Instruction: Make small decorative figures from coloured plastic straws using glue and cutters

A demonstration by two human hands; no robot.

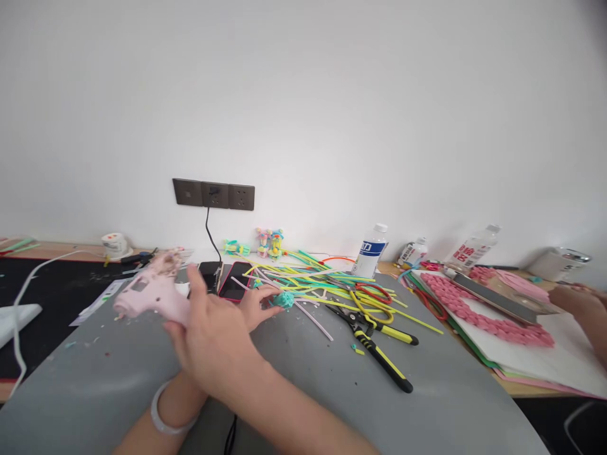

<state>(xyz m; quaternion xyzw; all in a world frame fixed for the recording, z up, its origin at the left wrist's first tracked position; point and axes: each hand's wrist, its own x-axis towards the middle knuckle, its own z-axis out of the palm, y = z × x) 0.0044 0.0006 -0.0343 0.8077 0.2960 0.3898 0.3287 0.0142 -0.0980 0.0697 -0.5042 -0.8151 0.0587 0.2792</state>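
Note:
My forearms cross, the right one over the left. My right hand [213, 335] is wrapped round the grip of a pink hot glue gun [147, 294], its soiled nozzle end up and to the left. Beyond it, my left hand [258, 308], below whose wrist sits a pale bangle [165, 411], pinches a small teal clump [284, 299] between thumb and fingers. Just beyond that hand lies a heap of thin yellow, green and lilac strips [308, 278]. Black-and-yellow pliers [374, 344] rest to the right on the grey mat [303, 404].
Small colourful figures [270, 244] stand by the wall, near a phone [234, 281]. Scissors with red and yellow handles [374, 297] lie before a white-and-blue bottle [370, 249]. At the right, another person's hand [581, 306] is beside a pink braided piece [488, 316] on paper sheets.

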